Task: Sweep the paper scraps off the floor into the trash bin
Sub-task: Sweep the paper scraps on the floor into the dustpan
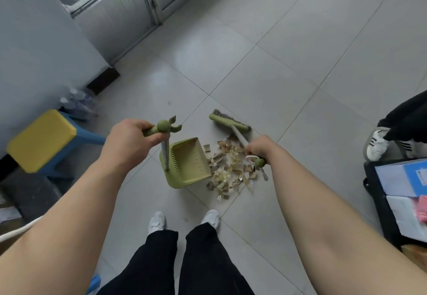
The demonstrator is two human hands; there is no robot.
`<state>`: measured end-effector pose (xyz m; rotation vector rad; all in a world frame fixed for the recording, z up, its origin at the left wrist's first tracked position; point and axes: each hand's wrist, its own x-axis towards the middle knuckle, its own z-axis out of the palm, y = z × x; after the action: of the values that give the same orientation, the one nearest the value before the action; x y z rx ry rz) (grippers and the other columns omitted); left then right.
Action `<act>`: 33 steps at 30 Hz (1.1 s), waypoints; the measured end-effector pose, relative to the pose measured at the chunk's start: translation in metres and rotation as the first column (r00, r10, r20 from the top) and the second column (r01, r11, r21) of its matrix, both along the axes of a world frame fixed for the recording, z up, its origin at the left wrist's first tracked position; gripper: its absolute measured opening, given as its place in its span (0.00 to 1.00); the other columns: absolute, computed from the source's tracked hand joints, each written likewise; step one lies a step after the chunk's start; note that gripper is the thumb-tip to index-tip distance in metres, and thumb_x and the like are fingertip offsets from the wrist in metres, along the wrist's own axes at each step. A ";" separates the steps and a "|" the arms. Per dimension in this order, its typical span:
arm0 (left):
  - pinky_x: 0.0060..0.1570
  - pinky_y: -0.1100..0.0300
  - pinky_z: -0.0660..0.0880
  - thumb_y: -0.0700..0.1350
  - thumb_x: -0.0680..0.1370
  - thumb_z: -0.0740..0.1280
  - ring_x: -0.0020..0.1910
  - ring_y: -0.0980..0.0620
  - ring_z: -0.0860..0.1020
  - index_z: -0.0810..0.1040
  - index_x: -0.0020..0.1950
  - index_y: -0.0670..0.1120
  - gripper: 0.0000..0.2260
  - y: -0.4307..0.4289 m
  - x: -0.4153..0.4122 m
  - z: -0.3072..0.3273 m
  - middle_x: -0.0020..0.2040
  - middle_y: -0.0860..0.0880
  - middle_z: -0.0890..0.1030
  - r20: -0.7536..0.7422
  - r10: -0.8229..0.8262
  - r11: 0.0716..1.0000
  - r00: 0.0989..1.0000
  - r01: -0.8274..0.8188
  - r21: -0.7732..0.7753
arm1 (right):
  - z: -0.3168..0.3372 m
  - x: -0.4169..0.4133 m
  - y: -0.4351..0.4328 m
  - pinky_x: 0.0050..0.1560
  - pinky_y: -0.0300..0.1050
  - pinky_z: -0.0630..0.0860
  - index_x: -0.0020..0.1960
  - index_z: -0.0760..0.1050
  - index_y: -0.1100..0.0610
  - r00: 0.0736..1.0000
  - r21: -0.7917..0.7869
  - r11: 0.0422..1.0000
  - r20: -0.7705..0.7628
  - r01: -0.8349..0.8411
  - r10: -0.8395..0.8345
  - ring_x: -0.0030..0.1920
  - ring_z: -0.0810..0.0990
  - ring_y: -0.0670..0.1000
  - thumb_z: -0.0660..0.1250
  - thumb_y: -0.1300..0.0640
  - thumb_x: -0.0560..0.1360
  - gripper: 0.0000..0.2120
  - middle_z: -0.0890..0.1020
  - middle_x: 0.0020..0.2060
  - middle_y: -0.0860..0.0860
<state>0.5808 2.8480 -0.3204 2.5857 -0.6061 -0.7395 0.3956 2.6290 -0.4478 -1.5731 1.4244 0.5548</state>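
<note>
A pile of brown and yellowish paper scraps (228,167) lies on the grey tiled floor in front of my feet. A green dustpan (188,164) stands on the floor just left of the pile, its mouth facing the scraps. My left hand (131,137) grips the top of the dustpan's upright handle. My right hand (260,148) is closed around the broom's handle near its top. The green broom head (228,122) rests on the floor just beyond the pile. No trash bin is in view.
A yellow-topped blue stool (44,140) stands to the left by the wall, with plastic bottles (78,103) behind it. At right, another person's leg and white shoe (379,144) stand near a black bag of boxes (402,200). Metal cabinet doors (143,1) line the far wall.
</note>
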 end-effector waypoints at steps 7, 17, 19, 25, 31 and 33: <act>0.43 0.47 0.77 0.58 0.71 0.73 0.40 0.46 0.78 0.83 0.46 0.49 0.13 0.022 -0.001 0.004 0.38 0.47 0.81 0.003 -0.012 1.000 1.000 0.012 -0.010 | 0.023 -0.025 0.020 0.20 0.36 0.70 0.38 0.75 0.65 0.985 0.023 0.991 -0.117 -0.129 0.131 0.15 0.73 0.51 0.67 0.66 0.66 0.02 0.77 0.31 0.59; 0.43 0.49 0.76 0.57 0.72 0.73 0.40 0.48 0.77 0.80 0.45 0.51 0.11 0.071 0.006 0.019 0.39 0.49 0.81 -0.005 -0.100 0.992 0.995 0.099 -0.077 | 0.055 -0.052 0.083 0.34 0.40 0.77 0.36 0.71 0.57 0.983 -0.035 0.983 0.044 0.181 -0.179 0.29 0.77 0.50 0.68 0.65 0.71 0.08 0.76 0.34 0.53; 0.43 0.49 0.75 0.57 0.72 0.73 0.40 0.47 0.77 0.80 0.44 0.50 0.11 0.086 0.008 0.023 0.38 0.48 0.80 -0.001 -0.129 0.987 0.992 0.129 -0.094 | 0.059 -0.059 0.100 0.39 0.41 0.78 0.35 0.70 0.56 0.956 -0.041 0.957 0.081 0.286 -0.283 0.30 0.77 0.49 0.67 0.64 0.72 0.10 0.76 0.34 0.52; 0.39 0.51 0.72 0.56 0.72 0.73 0.42 0.43 0.78 0.81 0.45 0.48 0.12 0.129 0.012 0.030 0.40 0.44 0.82 0.014 -0.207 0.970 0.978 0.207 -0.130 | 0.072 -0.084 0.151 0.32 0.45 0.75 0.41 0.75 0.68 0.777 -0.041 0.788 0.203 0.614 -0.596 0.30 0.79 0.57 0.66 0.69 0.58 0.12 0.78 0.33 0.64; 0.43 0.49 0.77 0.57 0.72 0.73 0.42 0.46 0.79 0.83 0.48 0.49 0.13 0.169 0.015 0.029 0.40 0.47 0.82 0.012 -0.276 0.953 0.961 0.276 -0.127 | 0.098 -0.105 0.216 0.21 0.40 0.72 0.34 0.72 0.68 0.606 0.042 0.636 0.260 0.770 -0.751 0.28 0.75 0.57 0.62 0.73 0.70 0.06 0.73 0.29 0.62; 0.42 0.49 0.77 0.56 0.72 0.73 0.42 0.46 0.79 0.83 0.48 0.48 0.13 0.182 0.014 0.029 0.40 0.47 0.82 0.006 -0.294 0.948 0.956 0.292 -0.124 | 0.098 -0.110 0.238 0.21 0.41 0.72 0.35 0.71 0.69 0.556 0.082 0.591 0.260 0.802 -0.790 0.25 0.73 0.56 0.61 0.73 0.72 0.07 0.73 0.29 0.62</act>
<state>0.5949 3.0299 -0.2916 2.4025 -1.0153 -0.7819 0.2855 2.8673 -0.3495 -0.8055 1.7405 -0.2525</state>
